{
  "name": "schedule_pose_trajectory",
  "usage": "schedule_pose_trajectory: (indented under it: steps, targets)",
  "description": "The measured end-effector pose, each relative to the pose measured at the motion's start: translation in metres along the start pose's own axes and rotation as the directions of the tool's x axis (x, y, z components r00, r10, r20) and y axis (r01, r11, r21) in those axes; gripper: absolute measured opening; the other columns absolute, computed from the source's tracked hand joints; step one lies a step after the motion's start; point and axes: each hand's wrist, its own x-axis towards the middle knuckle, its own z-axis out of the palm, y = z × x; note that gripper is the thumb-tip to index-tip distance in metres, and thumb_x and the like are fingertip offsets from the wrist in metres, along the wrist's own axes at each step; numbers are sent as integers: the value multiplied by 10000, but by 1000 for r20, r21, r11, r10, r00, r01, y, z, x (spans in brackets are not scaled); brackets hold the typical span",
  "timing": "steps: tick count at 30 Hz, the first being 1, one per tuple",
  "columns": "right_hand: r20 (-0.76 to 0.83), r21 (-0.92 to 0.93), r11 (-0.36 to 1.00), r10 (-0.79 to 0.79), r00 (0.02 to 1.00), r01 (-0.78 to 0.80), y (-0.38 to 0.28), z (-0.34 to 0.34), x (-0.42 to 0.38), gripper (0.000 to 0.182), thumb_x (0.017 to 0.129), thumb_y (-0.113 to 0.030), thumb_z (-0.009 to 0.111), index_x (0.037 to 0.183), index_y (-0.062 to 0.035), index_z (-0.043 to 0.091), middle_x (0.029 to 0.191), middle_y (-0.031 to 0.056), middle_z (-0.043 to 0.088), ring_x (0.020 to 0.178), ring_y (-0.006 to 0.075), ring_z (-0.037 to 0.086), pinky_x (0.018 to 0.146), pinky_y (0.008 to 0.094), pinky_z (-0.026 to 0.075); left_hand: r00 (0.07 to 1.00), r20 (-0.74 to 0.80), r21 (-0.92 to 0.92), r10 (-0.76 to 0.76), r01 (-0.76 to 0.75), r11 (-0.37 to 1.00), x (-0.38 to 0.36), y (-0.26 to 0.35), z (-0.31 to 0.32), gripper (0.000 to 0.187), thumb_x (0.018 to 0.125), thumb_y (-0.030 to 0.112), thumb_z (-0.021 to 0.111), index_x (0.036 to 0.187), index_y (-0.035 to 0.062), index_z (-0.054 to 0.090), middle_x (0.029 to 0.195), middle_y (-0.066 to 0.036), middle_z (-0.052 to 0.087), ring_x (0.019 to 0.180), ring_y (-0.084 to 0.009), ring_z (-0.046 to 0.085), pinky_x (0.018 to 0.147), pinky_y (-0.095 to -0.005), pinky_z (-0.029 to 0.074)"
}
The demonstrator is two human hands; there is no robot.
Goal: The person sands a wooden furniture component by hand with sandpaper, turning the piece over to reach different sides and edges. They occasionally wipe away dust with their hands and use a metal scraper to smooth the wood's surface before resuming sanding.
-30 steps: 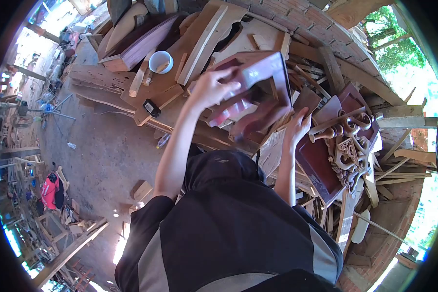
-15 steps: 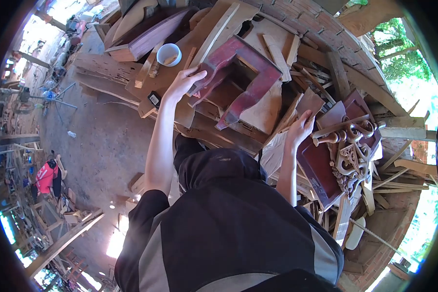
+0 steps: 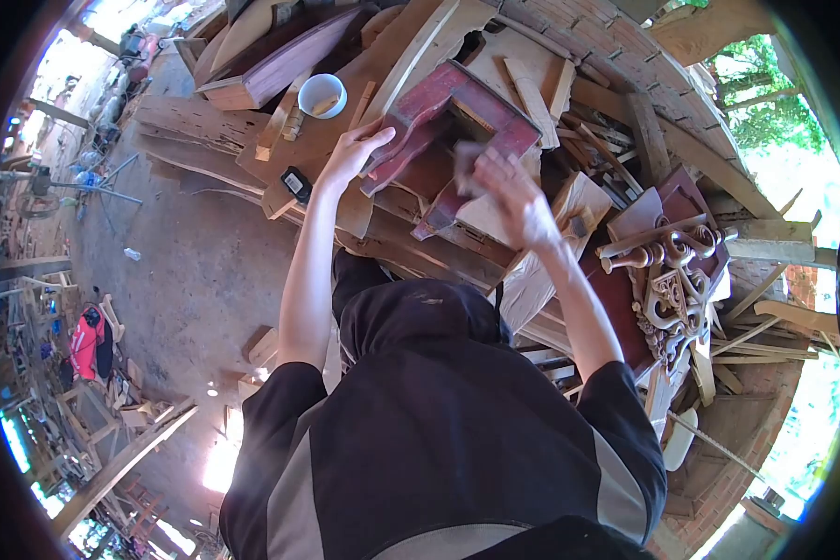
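Note:
A small red-painted wooden stand (image 3: 513,135) with scalloped edges and short legs lies tilted over the boards in front of me. At its left side my left hand (image 3: 355,157) is closed on the edge, thumb on top. My right hand (image 3: 511,191) is over the stand's near right leg, smeared by motion. A folded brownish sheet that looks like sandpaper (image 3: 468,168) is in its fingers, against or just above the wood; contact is hard to make out.
A white bowl (image 3: 322,96) and a small dark bottle (image 3: 296,185) rest on the boards to the left. Carved wooden ornaments (image 3: 667,280) lie on a dark red panel at right. Scrap wood leans along the brick wall (image 3: 616,51). Concrete floor (image 3: 187,271) spreads to the left.
My right hand has swung left and up from beside the scrap wood to the stand, carrying the brownish sheet. My left hand keeps its grip, and the stand has shifted slightly.

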Motion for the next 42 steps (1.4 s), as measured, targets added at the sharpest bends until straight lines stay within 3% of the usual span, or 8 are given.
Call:
schedule_pose_trajectory:
  steps: [11, 17, 20, 25, 31, 35, 38, 42]
  targets:
    - [-112, 145, 936, 337, 935, -320, 44, 3, 12, 358, 890, 9, 593, 1234, -38, 681, 1343, 176, 638, 1344, 346, 537, 1165, 454, 396, 991, 21, 33, -134, 133, 991, -10, 12, 1, 566, 954, 309, 719, 1412, 6, 581, 1228, -91, 700, 1068, -101, 639, 923, -250, 487]
    - [208, 113, 985, -150, 967, 129, -9, 1, 4, 318, 850, 14, 623, 1162, -6, 682, 1362, 162, 632, 1347, 319, 540, 1141, 427, 421, 998, 25, 3, 58, -58, 998, 2, -9, -2, 598, 938, 335, 739, 1414, 10, 579, 1283, -107, 681, 1180, -130, 602, 1030, -263, 428]
    - [-115, 155, 899, 429, 896, -411, 45, -4, 16, 328, 918, 23, 566, 1228, -2, 669, 1398, 151, 611, 1379, 308, 510, 1164, 431, 392, 994, 8, -36, -112, 112, 993, -9, 8, 3, 594, 937, 327, 741, 1410, 5, 581, 1296, -106, 675, 1196, -133, 593, 1052, -269, 411]
    - [197, 121, 981, -174, 965, 153, -15, 1, -5, 449, 832, 15, 615, 1271, -52, 678, 1360, 140, 640, 1362, 320, 532, 1176, 445, 384, 999, -8, 7, 49, -48, 999, 3, -9, -1, 584, 935, 330, 742, 1412, 30, 589, 1230, -88, 701, 1100, -122, 635, 952, -250, 472]
    - [-380, -148, 953, 192, 905, -265, 30, 21, 17, 354, 880, -3, 618, 1229, 0, 678, 1311, 176, 662, 1291, 341, 590, 1122, 462, 441, 994, 2, 38, -109, 109, 993, -11, 8, 0, 575, 934, 345, 738, 1408, 52, 600, 1138, -72, 726, 929, -101, 663, 718, -241, 514]
    - [81, 34, 974, -225, 971, 223, 4, 6, -2, 357, 856, -9, 656, 1212, -14, 691, 1311, 166, 665, 1279, 334, 599, 1124, 450, 442, 983, -20, 4, 181, -181, 984, 12, -27, -2, 588, 926, 373, 740, 1407, 63, 605, 1088, -52, 731, 832, -81, 654, 528, -243, 465]
    - [-327, -100, 964, 203, 923, -247, 60, 4, 17, 393, 856, -10, 651, 1249, -17, 675, 1334, 173, 651, 1309, 326, 575, 1143, 439, 422, 990, 25, 3, -139, 139, 990, -7, 9, -1, 602, 928, 366, 741, 1408, 33, 594, 1216, -82, 705, 1047, -118, 643, 770, -245, 516]
    - [125, 190, 970, -176, 976, 150, 9, -6, 6, 386, 888, 13, 579, 1263, -9, 667, 1360, 179, 634, 1360, 355, 527, 1161, 457, 397, 993, 8, 22, 115, -115, 993, 1, -5, -1, 580, 934, 338, 740, 1402, 25, 599, 1233, -85, 698, 1096, -124, 630, 877, -251, 497]
